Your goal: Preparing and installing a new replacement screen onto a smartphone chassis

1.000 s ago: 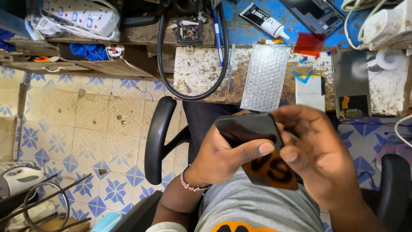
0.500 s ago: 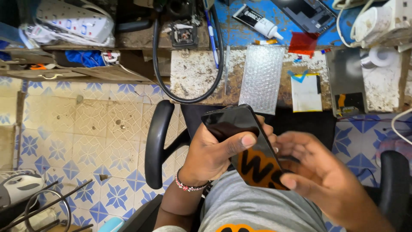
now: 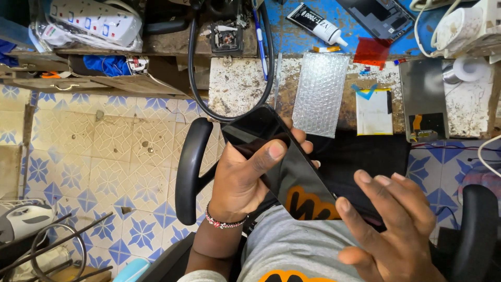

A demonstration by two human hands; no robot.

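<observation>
My left hand (image 3: 242, 180) grips a black phone screen panel (image 3: 271, 151) by its upper end, thumb across the glass. The long dark panel slants down to the right, with an orange reflection near its lower end. My right hand (image 3: 389, 224) has its fingers spread, and its fingertips rest at the panel's lower right end. Both hands are held over my lap, just in front of the workbench edge.
On the stained workbench (image 3: 235, 86) lie a bubble-wrap piece (image 3: 319, 94), a flat battery (image 3: 374, 110), a grey display panel (image 3: 425, 99), a glue tube (image 3: 315, 23) and a black cable loop (image 3: 229, 112). Chair armrests (image 3: 189, 167) flank me. Tiled floor lies at left.
The panel has swung from being held in both hands near my chest to slanting further out. My right hand has slid off it toward the lower right and opened its fingers.
</observation>
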